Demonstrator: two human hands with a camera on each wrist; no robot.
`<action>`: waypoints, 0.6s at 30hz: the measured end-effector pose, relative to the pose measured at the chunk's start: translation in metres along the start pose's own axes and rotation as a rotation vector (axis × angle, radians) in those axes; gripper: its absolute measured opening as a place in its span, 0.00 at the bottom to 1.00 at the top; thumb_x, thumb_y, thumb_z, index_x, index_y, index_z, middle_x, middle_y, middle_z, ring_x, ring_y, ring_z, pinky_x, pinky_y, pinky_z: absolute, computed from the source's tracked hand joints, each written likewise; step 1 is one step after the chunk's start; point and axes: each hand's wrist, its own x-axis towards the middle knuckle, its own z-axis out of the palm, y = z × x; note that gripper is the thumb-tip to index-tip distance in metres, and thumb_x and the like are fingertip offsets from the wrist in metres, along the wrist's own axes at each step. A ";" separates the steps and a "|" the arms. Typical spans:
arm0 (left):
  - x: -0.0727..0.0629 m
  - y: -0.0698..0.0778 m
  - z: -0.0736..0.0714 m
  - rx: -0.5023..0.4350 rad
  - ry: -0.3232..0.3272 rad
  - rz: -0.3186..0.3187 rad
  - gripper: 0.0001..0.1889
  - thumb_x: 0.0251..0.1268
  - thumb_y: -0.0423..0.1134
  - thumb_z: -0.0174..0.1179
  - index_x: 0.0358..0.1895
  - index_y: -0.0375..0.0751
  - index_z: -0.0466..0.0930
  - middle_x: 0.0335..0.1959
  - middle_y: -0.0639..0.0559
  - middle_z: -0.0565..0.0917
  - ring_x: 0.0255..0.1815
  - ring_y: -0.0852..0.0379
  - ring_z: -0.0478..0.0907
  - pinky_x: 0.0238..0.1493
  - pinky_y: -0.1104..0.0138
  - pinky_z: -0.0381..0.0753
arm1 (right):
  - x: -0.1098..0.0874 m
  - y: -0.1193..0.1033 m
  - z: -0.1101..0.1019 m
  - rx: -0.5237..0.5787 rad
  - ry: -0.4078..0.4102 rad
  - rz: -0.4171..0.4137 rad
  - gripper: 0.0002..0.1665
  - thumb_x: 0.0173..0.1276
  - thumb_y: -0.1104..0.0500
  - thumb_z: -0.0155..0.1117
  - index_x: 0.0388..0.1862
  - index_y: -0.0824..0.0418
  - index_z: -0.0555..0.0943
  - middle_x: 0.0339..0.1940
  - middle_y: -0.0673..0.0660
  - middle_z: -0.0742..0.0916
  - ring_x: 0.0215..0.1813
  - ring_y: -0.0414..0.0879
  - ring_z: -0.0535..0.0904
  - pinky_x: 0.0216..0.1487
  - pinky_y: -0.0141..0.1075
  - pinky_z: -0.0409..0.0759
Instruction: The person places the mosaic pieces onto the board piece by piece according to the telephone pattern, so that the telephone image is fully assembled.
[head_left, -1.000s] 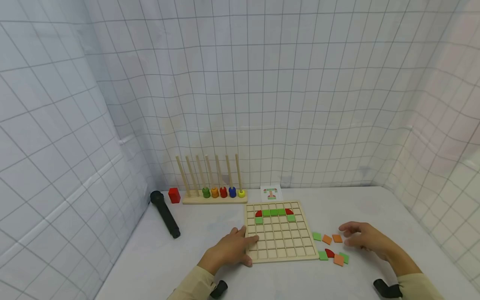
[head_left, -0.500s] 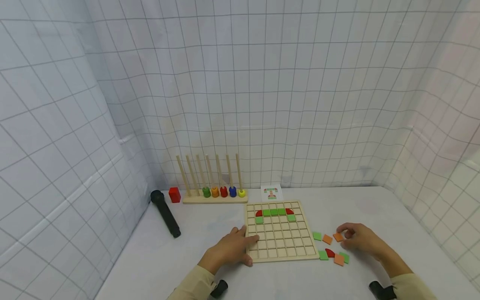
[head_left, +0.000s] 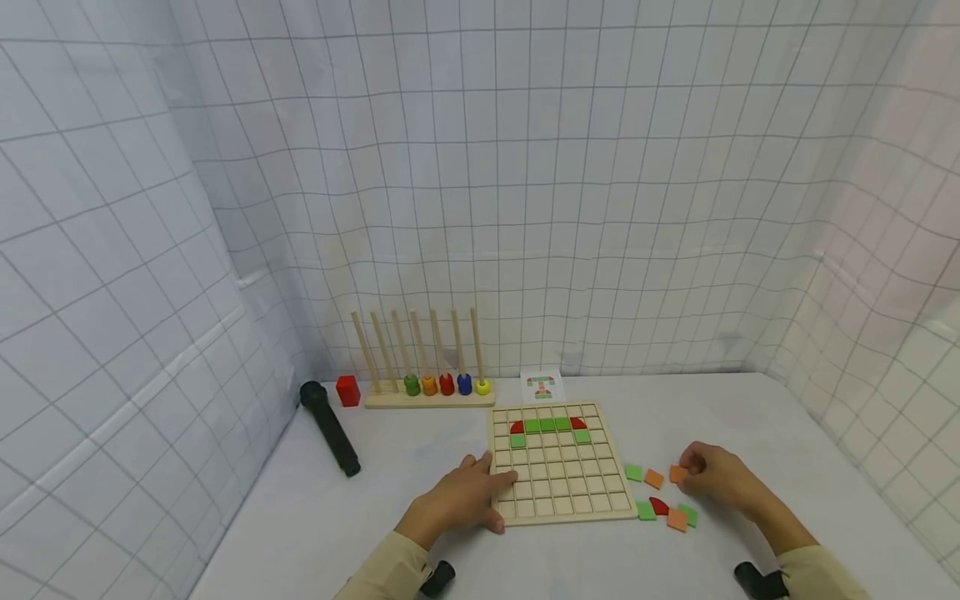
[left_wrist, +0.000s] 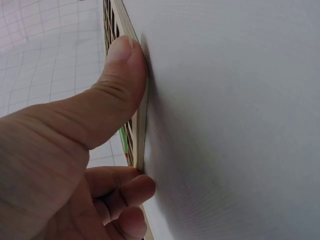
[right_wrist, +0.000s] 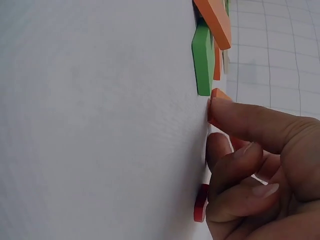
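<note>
My left hand (head_left: 461,497) rests at the left side of a wooden grid board (head_left: 573,507). Its index finger lies over the cells; the thumb presses the edge in the left wrist view. Green squares (head_left: 547,425) and two red quarter-round tiles (head_left: 517,427) sit in the upper cells. Right of the board, my right hand (head_left: 720,477) pinches an orange square tile (head_left: 677,474) between thumb and fingers, low over the table. Nearby lie another orange tile (head_left: 653,479), a green tile (head_left: 633,472) and a red tile (head_left: 659,506). In the right wrist view, a red piece (right_wrist: 201,202) lies beyond the curled fingers.
A peg stand (head_left: 427,400) with coloured beads stands behind, beside a red block (head_left: 348,391). A black microphone (head_left: 330,429) lies at left. A pattern card (head_left: 542,388) lies behind the board. An orange tile (head_left: 677,520) overlaps a green tile (head_left: 688,516).
My right hand has moved slightly left onto the rightmost orange tile, which turned a little, and now pinches it. The left hand and board have stayed in place.
</note>
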 end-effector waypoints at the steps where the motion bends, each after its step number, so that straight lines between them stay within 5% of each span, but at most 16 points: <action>1: 0.000 0.000 0.000 0.001 0.001 0.000 0.43 0.49 0.57 0.74 0.74 0.62 0.72 0.77 0.35 0.65 0.73 0.39 0.65 0.64 0.50 0.74 | 0.000 0.000 0.000 0.014 0.001 -0.002 0.13 0.62 0.63 0.73 0.39 0.62 0.77 0.33 0.54 0.78 0.38 0.48 0.72 0.35 0.38 0.72; 10: -0.002 0.003 -0.001 -0.010 -0.004 -0.014 0.43 0.49 0.57 0.75 0.74 0.62 0.72 0.77 0.36 0.65 0.74 0.39 0.64 0.66 0.49 0.73 | -0.003 0.003 -0.009 0.296 -0.051 -0.061 0.25 0.74 0.59 0.62 0.64 0.70 0.72 0.26 0.55 0.76 0.22 0.43 0.68 0.24 0.35 0.70; 18: -0.001 0.002 -0.001 -0.009 -0.001 -0.014 0.43 0.48 0.57 0.75 0.73 0.62 0.73 0.77 0.35 0.65 0.73 0.39 0.65 0.65 0.49 0.73 | 0.001 -0.006 -0.020 0.480 0.010 -0.054 0.34 0.73 0.53 0.67 0.70 0.70 0.69 0.28 0.55 0.79 0.25 0.43 0.71 0.26 0.36 0.74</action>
